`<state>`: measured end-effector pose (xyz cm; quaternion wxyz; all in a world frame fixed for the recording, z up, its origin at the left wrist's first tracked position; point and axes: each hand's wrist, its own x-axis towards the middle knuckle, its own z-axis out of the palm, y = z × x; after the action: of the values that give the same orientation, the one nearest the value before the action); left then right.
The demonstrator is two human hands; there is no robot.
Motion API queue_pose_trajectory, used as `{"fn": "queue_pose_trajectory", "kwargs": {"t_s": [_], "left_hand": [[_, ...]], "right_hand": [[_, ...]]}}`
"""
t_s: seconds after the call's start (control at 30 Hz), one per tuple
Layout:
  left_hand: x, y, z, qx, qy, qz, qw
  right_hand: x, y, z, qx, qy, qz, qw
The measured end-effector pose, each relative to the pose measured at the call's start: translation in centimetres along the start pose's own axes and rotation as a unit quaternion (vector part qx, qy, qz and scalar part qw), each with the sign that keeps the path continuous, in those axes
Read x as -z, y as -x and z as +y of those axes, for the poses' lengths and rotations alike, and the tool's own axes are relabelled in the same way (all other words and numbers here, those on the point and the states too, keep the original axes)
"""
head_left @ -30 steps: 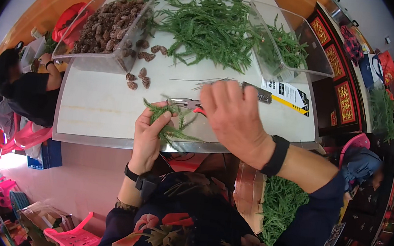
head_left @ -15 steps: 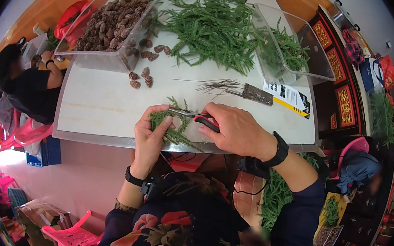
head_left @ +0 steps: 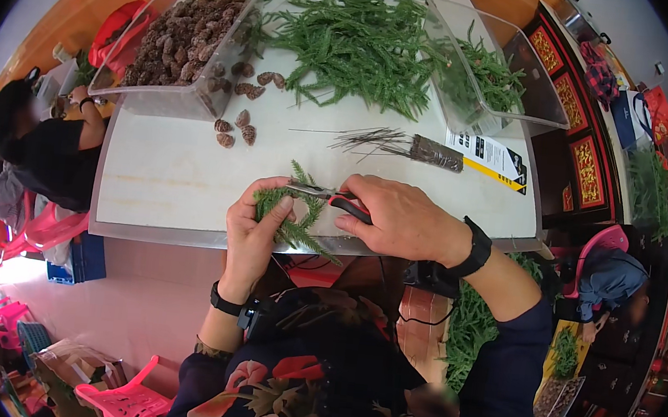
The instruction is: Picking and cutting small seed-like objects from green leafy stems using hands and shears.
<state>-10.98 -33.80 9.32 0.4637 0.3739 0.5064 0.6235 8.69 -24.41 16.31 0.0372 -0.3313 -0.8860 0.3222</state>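
Observation:
My left hand (head_left: 255,223) is closed on a small bunch of green sprigs (head_left: 296,233), pinched between thumb and fingers near the table's front edge. In my right hand (head_left: 402,220) is a pair of pliers (head_left: 348,203) with red and black handles. The pliers' jaws point left and reach across the sprigs beside my left fingertips. Whether they grip a wire there is too small to tell. Beyond my hands lies a bundle of thin dark wires (head_left: 436,153), its loose ends fanned out to the left. Several loose pine cones (head_left: 242,119) rest left of the wires.
A clear bin (head_left: 172,102) heaped with pine cones stands at the back left. Green sprigs (head_left: 358,52) pile up at the back middle, with another clear bin (head_left: 538,122) of sprigs to the right. A white and yellow card (head_left: 495,162) lies beside the wires. People sit at both sides.
My hands keep nearly the same hold and place. The view has shifted slightly, and the sprigs in my left hand have tilted a little.

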Motion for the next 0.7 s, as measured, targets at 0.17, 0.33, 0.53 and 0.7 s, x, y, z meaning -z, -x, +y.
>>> {"fn": "queue_pose_trajectory", "kwargs": {"t_s": [0.17,0.33,0.53,0.7], "left_hand": [[-0.4,0.1,-0.1,0.034,0.039,-0.002,0.999],[-0.5,0.2,-0.8,0.051,0.09,-0.008,0.995],[-0.5,0.2,-1.1,0.088,0.116,-0.018,0.989],[-0.5,0.2,-1.2,0.105,0.123,-0.022,0.987]], "right_hand": [[-0.1,0.3,0.2,0.003,0.012,-0.002,1.0],[-0.7,0.8,0.2,-0.001,0.025,0.01,1.0],[-1.4,1.3,-1.4,-0.083,0.065,-0.014,0.994],[-1.3,1.5,-1.2,-0.099,0.069,-0.018,0.993]]}}
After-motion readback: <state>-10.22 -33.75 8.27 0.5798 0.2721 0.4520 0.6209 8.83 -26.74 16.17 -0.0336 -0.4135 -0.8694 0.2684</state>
